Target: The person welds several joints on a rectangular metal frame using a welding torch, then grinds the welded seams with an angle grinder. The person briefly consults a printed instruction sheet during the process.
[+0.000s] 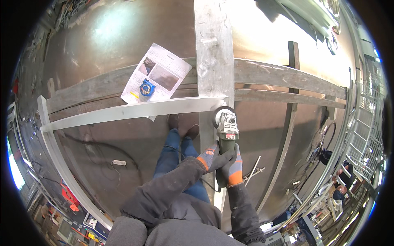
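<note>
An angle grinder (227, 135) with a dark green body and a round disc lies in my gloved hands. My left hand (211, 157) is closed round the left side of its body. My right hand (232, 166) grips the rear part of the body, close against the left. The disc is at the right end of a long pale metal bar (135, 110), beside the corner with a wide flat metal piece (214, 53). Whether the disc touches the metal, I cannot tell. A printed sheet of paper (174, 67) lies beyond the bar, with a blue tape measure (147, 87) on it.
Long beams (279, 74) cross behind the bar. Another pale bar (74, 172) runs down the left side. On the floor lie a small white block with a cord (119, 162) and thin rods (253, 171). Another person (342, 187) is at the far right.
</note>
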`<state>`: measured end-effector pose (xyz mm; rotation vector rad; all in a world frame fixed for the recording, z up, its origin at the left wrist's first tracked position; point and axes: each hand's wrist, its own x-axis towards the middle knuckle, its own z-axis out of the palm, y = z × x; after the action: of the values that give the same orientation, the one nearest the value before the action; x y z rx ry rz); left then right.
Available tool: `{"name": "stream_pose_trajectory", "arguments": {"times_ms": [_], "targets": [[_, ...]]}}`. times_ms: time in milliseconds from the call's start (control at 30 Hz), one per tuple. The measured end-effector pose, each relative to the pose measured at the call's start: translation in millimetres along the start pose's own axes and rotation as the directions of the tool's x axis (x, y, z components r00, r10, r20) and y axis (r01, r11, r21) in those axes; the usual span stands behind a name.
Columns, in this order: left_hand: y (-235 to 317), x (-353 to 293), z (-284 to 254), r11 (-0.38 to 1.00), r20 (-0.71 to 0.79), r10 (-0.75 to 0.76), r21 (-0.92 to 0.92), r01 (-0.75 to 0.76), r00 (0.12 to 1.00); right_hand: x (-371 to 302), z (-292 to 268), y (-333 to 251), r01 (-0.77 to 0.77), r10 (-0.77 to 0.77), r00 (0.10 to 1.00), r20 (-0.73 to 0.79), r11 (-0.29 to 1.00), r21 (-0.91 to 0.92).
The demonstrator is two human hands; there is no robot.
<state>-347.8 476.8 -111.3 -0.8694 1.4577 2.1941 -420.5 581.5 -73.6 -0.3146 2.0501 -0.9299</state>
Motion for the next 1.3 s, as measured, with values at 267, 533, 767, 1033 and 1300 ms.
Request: {"name": "stream_pose_trajectory", "arguments": {"times_ms": [267, 533, 767, 1033, 1300], "targets": [[-7.8, 12.9, -26.8, 0.902, 0.001, 0.19, -0.396, -0.174, 0.982, 3.7, 32.0, -36.4, -0.098, 0.068, 0.958, -0.279, 0.991, -0.096], [-11.1, 16.0, -33.1, 0.871, 0.088, 0.202, -0.471, -0.138, 0.976, 4.5, 40.1, -50.5, -0.152, 0.088, 0.949, -0.304, 0.969, -0.193], [-10.0, 21.0, -36.2, 0.875, 0.101, 0.176, -0.471, -0.109, 0.979, 9.7, 43.6, -58.6, -0.154, 0.097, 0.933, -0.346, 0.978, -0.142], [-7.7, 24.2, -41.5, 0.888, 0.125, 0.163, -0.451, -0.091, 0.979, 15.5, 44.3, -50.6, -0.184, 0.112, 0.929, -0.353, 0.966, -0.179], [-11.8, 32.6, -39.6, 0.875, 0.12, 0.17, -0.475, -0.094, 0.978, 19.0, 43.6, -45.8, -0.113, 0.044, 0.936, -0.35, 0.977, -0.179]]}}
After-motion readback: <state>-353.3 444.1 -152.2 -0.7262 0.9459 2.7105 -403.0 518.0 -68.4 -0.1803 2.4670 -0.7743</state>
